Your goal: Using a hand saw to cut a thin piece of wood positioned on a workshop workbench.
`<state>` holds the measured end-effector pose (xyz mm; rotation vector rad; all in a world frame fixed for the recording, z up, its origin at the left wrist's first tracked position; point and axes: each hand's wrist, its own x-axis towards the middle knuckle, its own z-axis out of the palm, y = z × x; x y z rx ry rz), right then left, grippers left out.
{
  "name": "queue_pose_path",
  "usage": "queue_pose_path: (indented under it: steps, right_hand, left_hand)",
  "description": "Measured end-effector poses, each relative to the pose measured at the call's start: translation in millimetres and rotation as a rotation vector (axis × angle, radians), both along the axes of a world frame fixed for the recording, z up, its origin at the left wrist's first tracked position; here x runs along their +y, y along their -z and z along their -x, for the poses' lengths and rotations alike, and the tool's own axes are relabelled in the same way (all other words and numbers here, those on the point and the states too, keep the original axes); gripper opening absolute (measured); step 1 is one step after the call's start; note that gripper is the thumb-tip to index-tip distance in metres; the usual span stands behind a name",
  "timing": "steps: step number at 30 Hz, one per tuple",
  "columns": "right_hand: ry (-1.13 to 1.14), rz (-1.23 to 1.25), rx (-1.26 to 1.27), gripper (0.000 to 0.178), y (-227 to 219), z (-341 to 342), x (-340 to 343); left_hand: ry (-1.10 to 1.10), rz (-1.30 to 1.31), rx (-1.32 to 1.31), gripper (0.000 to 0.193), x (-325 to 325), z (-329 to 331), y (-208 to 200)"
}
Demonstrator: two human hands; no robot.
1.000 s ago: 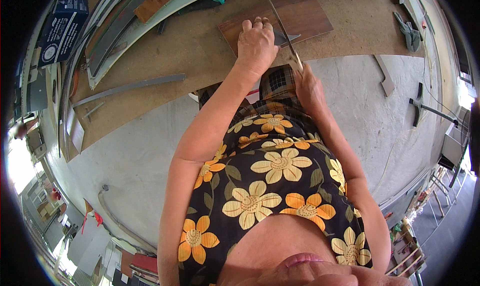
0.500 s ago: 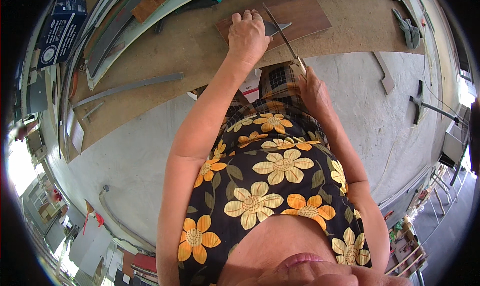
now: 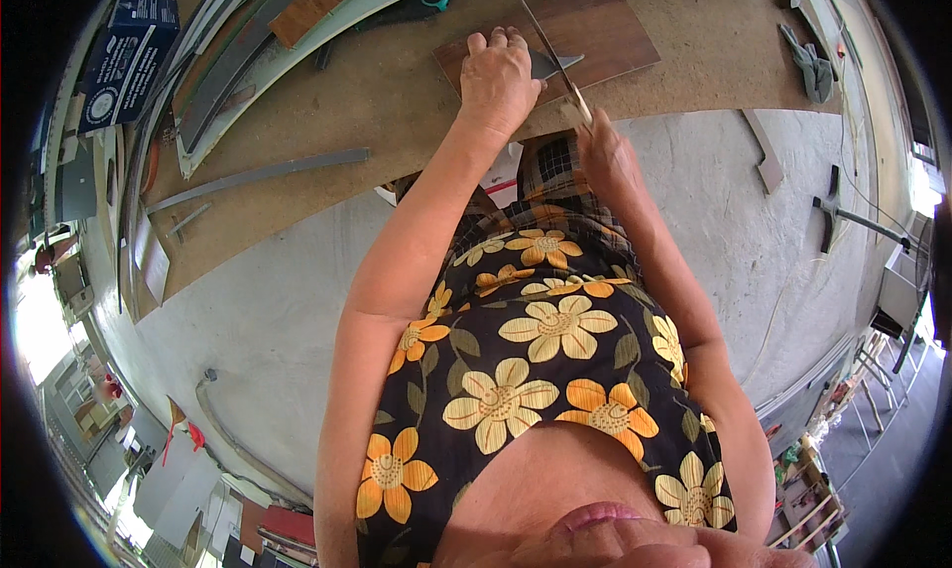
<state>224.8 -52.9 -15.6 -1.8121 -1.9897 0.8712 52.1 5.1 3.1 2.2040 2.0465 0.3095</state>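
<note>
A worker stands at a bench (image 3: 719, 57), with bare hands in use. The right hand (image 3: 607, 153) wraps the handle of a saw (image 3: 543, 39), its fingers closed together around the grip; the blade points away from the body, leans left and crosses a grey piece (image 3: 543, 65). That piece lies on a brown board (image 3: 610, 32) near the front edge of the bench, its pointed tip showing to the right of the blade. The left hand (image 3: 498, 80) lies over the piece just left of the saw, back upward, fingers bent and slightly apart; from where I stand, I cannot tell whether they pinch it or only press. Farther left, a grey strip (image 3: 263, 175) lies on the bench, and a blue box (image 3: 125, 64) sits beyond it; at right lies a grey glove (image 3: 816, 75)
</note>
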Motion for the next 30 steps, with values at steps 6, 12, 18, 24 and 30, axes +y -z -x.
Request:
queue_pose_path:
  steps: [6,12,18,24,30]
  right_hand:
    - [0.063,0.118,-0.014,0.024,2,-23,-42]
    - [0.001,0.012,0.002,0.024,-2,7,15]
    - [-0.006,0.05,-0.035,0.024,2,-13,-21]
    - [0.043,0.128,-0.036,0.025,0,-18,-28]
    - [0.003,0.103,-0.016,0.029,4,-19,-11]
  left_hand:
    - [0.039,-0.032,-0.002,0.068,1,1,2]
    - [0.035,-0.039,0.015,0.067,2,0,3]
    - [0.001,-0.032,-0.022,0.069,-2,-1,2]
    - [-0.02,-0.069,-0.003,0.07,3,1,2]
    - [-0.048,-0.08,0.005,0.072,13,12,8]
